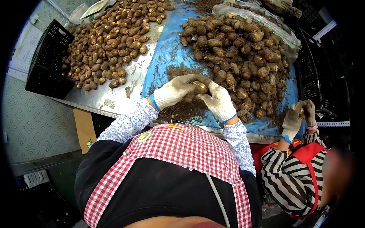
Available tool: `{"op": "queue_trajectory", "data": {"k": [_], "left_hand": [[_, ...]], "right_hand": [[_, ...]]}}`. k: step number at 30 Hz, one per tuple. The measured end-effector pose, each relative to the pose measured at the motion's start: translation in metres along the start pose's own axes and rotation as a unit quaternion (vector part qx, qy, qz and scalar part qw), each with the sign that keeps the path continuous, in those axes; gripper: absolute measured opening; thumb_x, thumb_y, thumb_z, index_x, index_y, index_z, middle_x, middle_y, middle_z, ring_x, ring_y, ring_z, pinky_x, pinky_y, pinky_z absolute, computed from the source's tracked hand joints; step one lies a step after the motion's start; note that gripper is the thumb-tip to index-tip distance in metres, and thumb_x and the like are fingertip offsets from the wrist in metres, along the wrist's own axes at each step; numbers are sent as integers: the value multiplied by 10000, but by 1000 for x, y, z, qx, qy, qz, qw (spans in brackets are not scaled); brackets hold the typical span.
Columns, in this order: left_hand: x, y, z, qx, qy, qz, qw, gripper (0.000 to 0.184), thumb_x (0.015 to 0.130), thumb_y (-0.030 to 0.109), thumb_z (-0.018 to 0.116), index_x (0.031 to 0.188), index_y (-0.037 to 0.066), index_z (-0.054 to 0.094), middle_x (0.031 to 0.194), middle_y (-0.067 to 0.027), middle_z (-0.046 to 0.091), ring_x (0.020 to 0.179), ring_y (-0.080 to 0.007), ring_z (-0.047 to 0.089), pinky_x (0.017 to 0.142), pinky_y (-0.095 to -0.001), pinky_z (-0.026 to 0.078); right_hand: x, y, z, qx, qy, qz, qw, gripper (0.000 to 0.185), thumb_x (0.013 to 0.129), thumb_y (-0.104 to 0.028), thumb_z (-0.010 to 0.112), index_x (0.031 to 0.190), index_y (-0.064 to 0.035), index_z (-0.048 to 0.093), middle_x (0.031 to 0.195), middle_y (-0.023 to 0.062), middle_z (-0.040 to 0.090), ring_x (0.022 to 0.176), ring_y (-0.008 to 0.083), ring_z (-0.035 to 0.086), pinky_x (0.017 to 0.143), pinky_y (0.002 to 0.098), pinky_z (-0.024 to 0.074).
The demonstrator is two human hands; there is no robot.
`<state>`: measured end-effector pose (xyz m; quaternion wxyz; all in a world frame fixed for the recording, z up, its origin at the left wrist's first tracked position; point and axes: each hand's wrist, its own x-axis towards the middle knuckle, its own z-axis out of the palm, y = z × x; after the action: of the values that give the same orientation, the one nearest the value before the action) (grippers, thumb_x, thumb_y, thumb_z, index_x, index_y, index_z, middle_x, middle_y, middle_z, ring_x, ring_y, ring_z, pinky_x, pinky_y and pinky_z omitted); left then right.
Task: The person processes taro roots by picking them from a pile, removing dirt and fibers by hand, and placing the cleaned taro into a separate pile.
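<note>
Both my hands wear dirty white gloves and meet over the front of the blue sheet (161,57). Between them is a brown taro tuber (200,87) with a pale patch. My left hand (175,90) has its fingers wrapped round the tuber's left and far side. From the right, my right hand (219,99) grips the same tuber, its fingers curled over it. Loose soil and root bits (182,110) lie beneath my hands. Just beyond, to the right, rises a large heap of rooty, soil-covered tubers (243,49).
Cleaner tubers (114,41) spread over the metal table (131,81) at the left, beside a black crate (47,62). A co-worker in a striped top (292,174) stands at the right, gloved hands together near the table edge. Black crates (308,76) stand beyond the heap.
</note>
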<state>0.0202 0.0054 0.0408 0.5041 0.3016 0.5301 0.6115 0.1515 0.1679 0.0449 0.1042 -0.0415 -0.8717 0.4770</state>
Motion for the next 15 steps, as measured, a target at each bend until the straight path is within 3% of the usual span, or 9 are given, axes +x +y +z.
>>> {"op": "queue_trajectory", "data": {"k": [5,8,10,15], "left_hand": [[-7,17,11,-71,-27,-3,997,499,922,87,479,1409,-17,437,1163,-94,615,746,-76,543,610,-222,446],[-14,30,8,105,59,-76,990,506,928,106,482,1420,3,432,1121,-85,615,740,-77,531,600,-227,434],[-12,30,4,102,44,-65,992,499,937,121,498,1421,15,436,1106,-85,608,761,-90,551,623,-240,461],[0,13,4,111,44,12,993,431,940,180,568,1330,8,505,1141,-88,597,844,-124,609,742,-274,533]], "right_hand": [[-5,15,6,64,20,21,998,515,851,-36,693,1335,-55,518,1177,168,664,1077,257,667,906,346,537],[-5,27,15,108,43,13,993,516,851,-42,702,1333,-54,519,1189,165,660,1080,254,664,902,348,536],[-2,25,16,120,58,12,991,536,833,-67,722,1332,-70,526,1202,173,652,1077,274,665,888,357,542],[-1,-4,8,-139,17,19,990,545,785,-121,757,1291,-83,558,1182,180,629,1057,340,639,829,362,542]]}}
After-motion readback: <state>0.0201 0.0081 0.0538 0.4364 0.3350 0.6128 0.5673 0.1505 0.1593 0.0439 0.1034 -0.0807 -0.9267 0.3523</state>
